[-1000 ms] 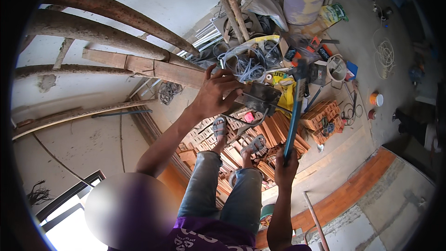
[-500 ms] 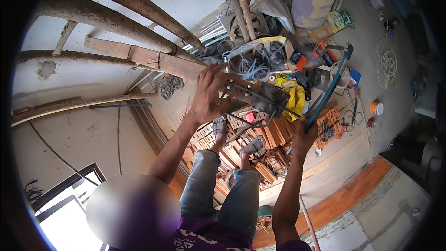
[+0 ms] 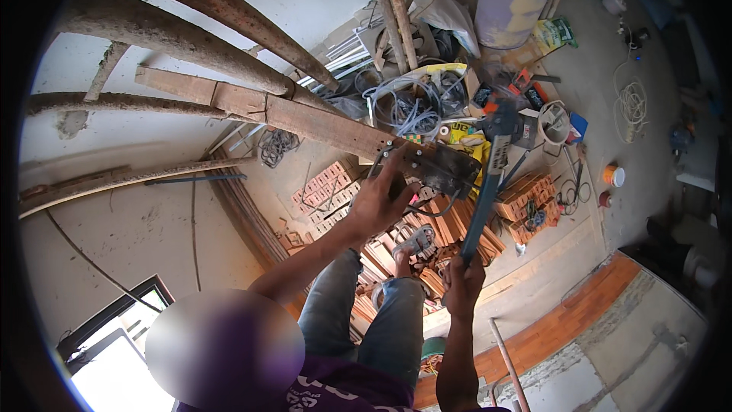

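A long wooden plank (image 3: 305, 118) stretches from the upper left to the middle. At its near end sit a dark metal plate (image 3: 450, 169) and several upright bolts. A thin bent steel rod (image 3: 436, 214) loops around that end. My left hand (image 3: 377, 202) is at the bolts, its fingers closed on the rod, though the grip is partly hidden. In my right hand (image 3: 463, 282) is a long blue bar (image 3: 482, 217), gripped by its lower end. The bar's darker far end (image 3: 501, 111) is raised to the right of the plate and slightly blurred.
Red hollow bricks (image 3: 528, 198) are stacked on the floor below, around my sandalled feet. Rusty pipes (image 3: 183, 42) lean at the upper left. Coiled clear hose (image 3: 412, 103), a bucket (image 3: 554, 123) and yellow bags lie beyond the plank. A white cable (image 3: 631, 113) lies at the right.
My left hand has moved right and nearer along the plank to the bolts. My right hand has come down and left, swinging the blue bar closer to the plank's end.
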Tool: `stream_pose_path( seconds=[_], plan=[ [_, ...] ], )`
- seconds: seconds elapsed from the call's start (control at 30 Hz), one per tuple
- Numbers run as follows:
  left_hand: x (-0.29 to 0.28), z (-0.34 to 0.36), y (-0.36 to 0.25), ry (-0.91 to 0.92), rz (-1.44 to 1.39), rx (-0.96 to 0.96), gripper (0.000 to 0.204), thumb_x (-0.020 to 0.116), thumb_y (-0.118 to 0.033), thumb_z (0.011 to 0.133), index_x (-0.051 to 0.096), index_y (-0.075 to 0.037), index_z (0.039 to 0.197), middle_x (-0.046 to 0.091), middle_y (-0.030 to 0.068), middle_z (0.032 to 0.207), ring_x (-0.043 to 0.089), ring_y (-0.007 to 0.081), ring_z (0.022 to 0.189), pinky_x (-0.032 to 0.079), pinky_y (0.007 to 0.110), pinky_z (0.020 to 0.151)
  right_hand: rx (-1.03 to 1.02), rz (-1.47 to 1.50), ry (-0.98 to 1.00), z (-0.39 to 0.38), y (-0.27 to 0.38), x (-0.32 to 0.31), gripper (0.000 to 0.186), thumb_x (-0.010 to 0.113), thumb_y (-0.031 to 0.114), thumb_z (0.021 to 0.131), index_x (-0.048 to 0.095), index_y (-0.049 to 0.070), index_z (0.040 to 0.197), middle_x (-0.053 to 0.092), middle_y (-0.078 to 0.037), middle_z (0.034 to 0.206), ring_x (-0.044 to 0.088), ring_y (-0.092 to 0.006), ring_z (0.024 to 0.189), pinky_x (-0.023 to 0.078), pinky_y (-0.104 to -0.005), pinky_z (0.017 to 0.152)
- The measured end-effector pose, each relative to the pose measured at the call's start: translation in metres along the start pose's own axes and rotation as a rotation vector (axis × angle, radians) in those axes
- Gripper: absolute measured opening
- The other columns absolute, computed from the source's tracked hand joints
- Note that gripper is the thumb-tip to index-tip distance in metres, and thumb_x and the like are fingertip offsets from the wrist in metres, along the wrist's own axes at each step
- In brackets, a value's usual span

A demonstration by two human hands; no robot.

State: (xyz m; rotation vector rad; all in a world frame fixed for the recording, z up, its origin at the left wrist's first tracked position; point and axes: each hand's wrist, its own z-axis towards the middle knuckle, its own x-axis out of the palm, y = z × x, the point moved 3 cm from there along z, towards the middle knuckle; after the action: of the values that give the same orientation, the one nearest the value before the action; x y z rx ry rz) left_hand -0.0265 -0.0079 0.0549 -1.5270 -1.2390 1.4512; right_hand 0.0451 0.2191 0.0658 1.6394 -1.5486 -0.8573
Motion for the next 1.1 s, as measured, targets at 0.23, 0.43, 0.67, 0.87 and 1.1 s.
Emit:
stream_pose_path(
  seconds=[0.23, 0.43, 0.67, 0.87, 1.1],
  plan=[
    [0.019, 0.022, 0.019, 0.011, -0.168, -0.016, 0.034, 0.058, -0.008, 0.093, 0.052, -0.002, 0.126, 0.059, 0.0107, 0.073, 0.057, 0.0188, 0.059, 0.046, 0.033, 0.057, 0.056, -0.204, 0.006, -0.021, -0.027, 0.005, 0.039, 0.058, 0.04, 0.093, 0.054, 0.001, 0.096, 0.053, -0.004, 0.071, 0.05, -0.0115, 0.064, 0.04, -0.0286, 0.057],
    [0.013, 0.027, 0.027, 0.086, -0.247, 0.103, 0.028, 0.047, -0.003, 0.097, 0.051, 0.0, 0.124, 0.058, 0.0058, 0.072, 0.058, 0.0135, 0.066, 0.049, 0.028, 0.061, -0.157, -0.386, 0.017, -0.019, 0.012, 0.022, 0.058, 0.051, 0.039, 0.098, 0.04, -0.001, 0.137, 0.047, -0.002, 0.069, 0.042, -0.0085, 0.057, 0.035, -0.0253, 0.05],
    [0.015, 0.025, 0.035, 0.082, -0.253, 0.071, 0.029, 0.049, -0.005, 0.097, 0.051, 0.001, 0.125, 0.063, 0.0095, 0.077, 0.064, 0.0165, 0.068, 0.051, 0.03, 0.062, -0.676, -0.411, 0.117, -0.014, 0.054, 0.045, 0.045, 0.042, 0.018, 0.101, 0.038, 0.006, 0.145, 0.065, -0.014, 0.084, 0.064, -0.019, 0.071, 0.05, -0.0277, 0.068],
    [0.013, 0.03, 0.036, 0.05, -0.206, 0.1, 0.032, 0.053, -0.009, 0.096, 0.05, 0.001, 0.127, 0.063, 0.0105, 0.072, 0.062, 0.0192, 0.064, 0.049, 0.032, 0.061, -0.126, -0.549, 0.151, 0.01, 0.037, 0.041, 0.049, 0.043, 0.017, 0.1, 0.035, 0.008, 0.147, 0.046, -0.001, 0.062, 0.04, -0.0083, 0.054, 0.037, -0.0252, 0.052],
    [0.015, 0.026, 0.035, 0.06, -0.207, 0.117, 0.029, 0.052, -0.007, 0.095, 0.052, 0.0, 0.123, 0.063, 0.0104, 0.072, 0.062, 0.0205, 0.065, 0.048, 0.032, 0.062, -0.794, -0.501, 0.097, -0.005, 0.052, 0.035, 0.052, 0.04, 0.021, 0.101, 0.029, 0.003, 0.149, 0.041, -0.002, 0.058, 0.037, -0.0087, 0.049, 0.031, -0.0263, 0.046]
  ],
)
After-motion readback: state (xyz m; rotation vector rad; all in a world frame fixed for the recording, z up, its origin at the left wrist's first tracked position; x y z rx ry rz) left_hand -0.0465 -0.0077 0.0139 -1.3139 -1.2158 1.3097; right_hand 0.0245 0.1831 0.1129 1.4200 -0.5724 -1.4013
